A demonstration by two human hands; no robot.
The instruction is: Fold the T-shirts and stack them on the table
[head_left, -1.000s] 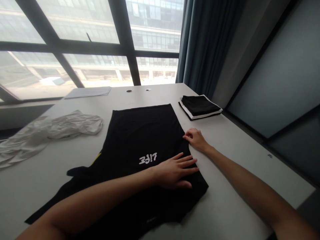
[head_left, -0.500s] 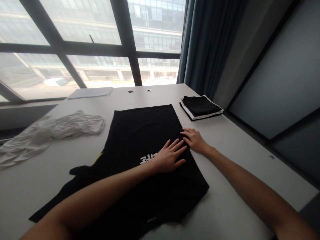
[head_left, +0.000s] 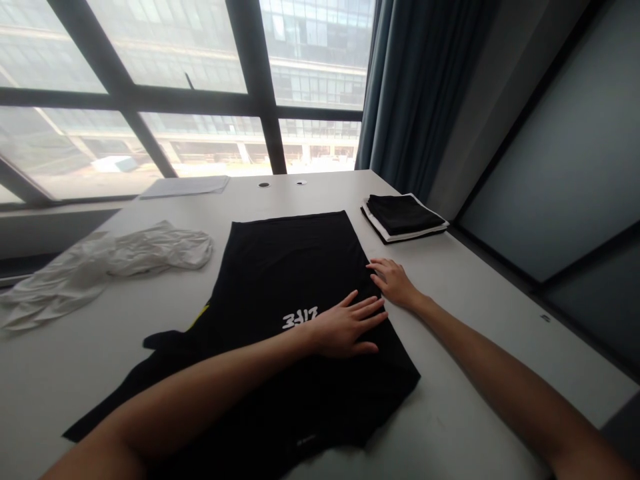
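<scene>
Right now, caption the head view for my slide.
Left hand flat on a black printed T-shirt, right hand at its edge, on a white table.

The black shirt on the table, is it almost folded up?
Not quite. Done: a folded stack sits far right, and the black shirt looks folded in to a straight right edge. In hand: the left hand presses flat on it by the white lettering; the right hand rests at that edge. Left: a sleeve sticks out unfolded near left, and a crumpled white garment lies beside it.
</scene>
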